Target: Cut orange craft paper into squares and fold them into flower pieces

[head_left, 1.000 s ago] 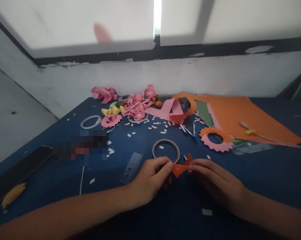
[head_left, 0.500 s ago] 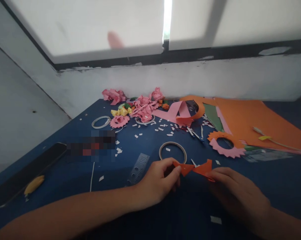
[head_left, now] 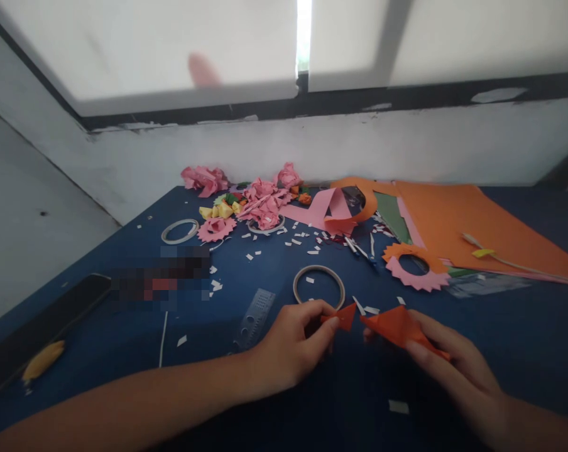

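Observation:
Pinched between the thumb and fingers of my left hand [head_left: 299, 342] is a small folded orange paper piece [head_left: 344, 317], its pointed end facing right. My right hand [head_left: 458, 364] grips a larger folded orange paper piece [head_left: 397, 326], thumb in front and fingers behind. A narrow gap separates the two papers. Just beyond my left hand lies a ring [head_left: 318, 269], partly hidden by that hand. Small white paper scraps [head_left: 371, 310] lie behind the gap. To the left of my left wrist rests a clear plastic ruler [head_left: 256, 317] with holes.
Crumpled pink paper [head_left: 265, 204], a pink strip [head_left: 312, 212] and orange sheets [head_left: 477, 220] lie along the wall. A toothed orange-and-pink paper ring [head_left: 416, 269] sits at right. A dark phone-like slab [head_left: 48, 323] and a yellow object [head_left: 44, 362] lie at left on the blue table.
The two orange papers, which met or overlapped at their tips, are now apart. My right hand has turned, showing more of its paper. The whole view has shifted slightly.

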The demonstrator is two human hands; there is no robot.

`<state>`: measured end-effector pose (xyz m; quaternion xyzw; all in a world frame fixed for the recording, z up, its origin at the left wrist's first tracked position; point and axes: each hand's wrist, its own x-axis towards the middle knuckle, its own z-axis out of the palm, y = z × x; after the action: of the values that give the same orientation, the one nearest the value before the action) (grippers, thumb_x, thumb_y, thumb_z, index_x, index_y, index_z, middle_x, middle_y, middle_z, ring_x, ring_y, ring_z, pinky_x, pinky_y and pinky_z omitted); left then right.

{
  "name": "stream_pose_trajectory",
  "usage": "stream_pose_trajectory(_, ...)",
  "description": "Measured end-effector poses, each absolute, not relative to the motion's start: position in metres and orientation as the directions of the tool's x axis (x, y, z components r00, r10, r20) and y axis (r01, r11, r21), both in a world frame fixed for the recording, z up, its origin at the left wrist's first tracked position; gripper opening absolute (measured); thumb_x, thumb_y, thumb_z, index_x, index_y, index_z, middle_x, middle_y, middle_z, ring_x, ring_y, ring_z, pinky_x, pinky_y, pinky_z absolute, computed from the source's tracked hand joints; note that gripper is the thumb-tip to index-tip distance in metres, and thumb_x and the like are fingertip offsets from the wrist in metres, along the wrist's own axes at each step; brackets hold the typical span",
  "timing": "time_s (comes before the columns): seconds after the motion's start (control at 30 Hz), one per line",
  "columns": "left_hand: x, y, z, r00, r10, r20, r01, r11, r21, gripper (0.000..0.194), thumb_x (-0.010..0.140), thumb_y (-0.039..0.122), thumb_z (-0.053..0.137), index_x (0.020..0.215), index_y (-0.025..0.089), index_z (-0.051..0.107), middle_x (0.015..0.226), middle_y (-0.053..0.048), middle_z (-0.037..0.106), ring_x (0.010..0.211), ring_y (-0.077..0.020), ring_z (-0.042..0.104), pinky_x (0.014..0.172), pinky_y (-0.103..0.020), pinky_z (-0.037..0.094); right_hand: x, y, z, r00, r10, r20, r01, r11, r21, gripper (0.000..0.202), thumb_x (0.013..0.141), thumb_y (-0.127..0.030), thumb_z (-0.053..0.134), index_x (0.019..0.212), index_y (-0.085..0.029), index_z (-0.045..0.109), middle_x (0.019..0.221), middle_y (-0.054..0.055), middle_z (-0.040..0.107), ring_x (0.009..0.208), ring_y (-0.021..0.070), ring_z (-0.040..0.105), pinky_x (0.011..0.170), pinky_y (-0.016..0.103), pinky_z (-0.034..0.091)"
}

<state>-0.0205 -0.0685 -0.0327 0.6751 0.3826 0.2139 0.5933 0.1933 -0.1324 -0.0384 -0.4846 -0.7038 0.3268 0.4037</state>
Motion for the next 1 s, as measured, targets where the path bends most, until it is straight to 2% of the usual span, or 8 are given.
stream_pose_trajectory(0.1, -0.020, -0.068, -0.030, 0.635, 0.759, -0.145, 0.284, -0.055, 0.957, 0.027, 0.089, 0.036, 0.043, 0.086, 0.015, 0.059, 0.060, 0.002, 0.051, 0.054, -0.0101, 0.048, 0.052, -0.022, 0.037, 0.192, -0.131, -0.038, -0.281, 0.937, 0.207, 0.381, 0.307, -0.872, 0.027, 0.092, -0.032, 0.039, 0.101, -0.024, 0.062, 0.091, 0.003, 0.065, 0.082, 0.0142, 0.062, 0.071, 0.022, 0.049)
stream_pose_trajectory(0.23, -0.020, -0.068, -0.028, 0.652, 0.749, -0.122, 0.305, -0.112, 0.946, 0.026, 0.090, 0.033, 0.042, 0.087, 0.015, 0.060, 0.059, 0.002, 0.051, 0.053, -0.0098, 0.047, 0.052, -0.022, 0.036, 0.190, -0.125, -0.035, -0.316, 0.937, 0.149, 0.393, 0.272, -0.878, 0.030, 0.092, -0.037, 0.039, 0.092, -0.020, 0.063, 0.078, 0.003, 0.063, 0.069, 0.0126, 0.060, 0.059, 0.021, 0.048)
stream_pose_trajectory(0.43, -0.021, -0.071, -0.027, 0.666, 0.742, -0.072, 0.318, -0.195, 0.928, 0.023, 0.090, 0.029, 0.042, 0.088, 0.015, 0.060, 0.057, 0.004, 0.046, 0.051, -0.0086, 0.041, 0.050, -0.022, 0.031, 0.185, -0.121, -0.037, -0.297, 0.955, 0.003, 0.339, 0.108, -0.934, 0.034, 0.091, -0.045, 0.041, 0.079, -0.017, 0.057, 0.069, 0.002, 0.057, 0.062, 0.0102, 0.053, 0.055, 0.020, 0.044)
stream_pose_trajectory(0.57, -0.021, -0.072, -0.026, 0.670, 0.740, -0.061, 0.322, -0.215, 0.922, 0.021, 0.089, 0.025, 0.044, 0.088, 0.014, 0.061, 0.058, 0.004, 0.045, 0.051, -0.0082, 0.040, 0.051, -0.022, 0.031, 0.181, -0.121, -0.039, -0.262, 0.963, -0.064, 0.392, 0.045, -0.919, 0.037, 0.088, -0.049, 0.046, 0.073, -0.017, 0.055, 0.061, -0.001, 0.051, 0.052, 0.0081, 0.046, 0.046, 0.018, 0.038)
stream_pose_trajectory(0.77, -0.020, -0.073, -0.026, 0.680, 0.729, -0.077, 0.286, -0.167, 0.944, 0.020, 0.086, 0.027, 0.047, 0.094, 0.014, 0.060, 0.063, 0.002, 0.052, 0.053, -0.0092, 0.045, 0.049, -0.021, 0.032, 0.184, -0.119, -0.041, -0.185, 0.983, -0.007, 0.448, 0.078, -0.891, 0.033, 0.088, -0.047, 0.047, 0.082, -0.018, 0.062, 0.079, 0.003, 0.063, 0.071, 0.0133, 0.059, 0.062, 0.022, 0.048)
stream_pose_trajectory(0.9, -0.019, -0.074, -0.028, 0.659, 0.743, -0.117, 0.290, -0.108, 0.951, 0.022, 0.086, 0.031, 0.047, 0.091, 0.013, 0.059, 0.061, 0.001, 0.053, 0.053, -0.0104, 0.049, 0.048, -0.022, 0.035, 0.184, -0.118, -0.041, -0.105, 0.994, 0.016, 0.498, 0.066, -0.865, 0.038, 0.087, -0.049, 0.045, 0.076, -0.016, 0.062, 0.071, 0.003, 0.062, 0.060, 0.0118, 0.055, 0.050, 0.021, 0.043)
stream_pose_trajectory(1.0, -0.018, -0.072, -0.027, 0.653, 0.745, -0.135, 0.299, -0.090, 0.950, 0.024, 0.088, 0.033, 0.045, 0.083, 0.014, 0.059, 0.059, 0.001, 0.052, 0.052, -0.0100, 0.049, 0.049, -0.022, 0.036, 0.184, -0.118, -0.040, -0.115, 0.993, 0.006, 0.466, 0.059, -0.883, 0.037, 0.086, -0.049, 0.047, 0.079, -0.016, 0.063, 0.067, 0.002, 0.059, 0.058, 0.0109, 0.053, 0.050, 0.019, 0.043)
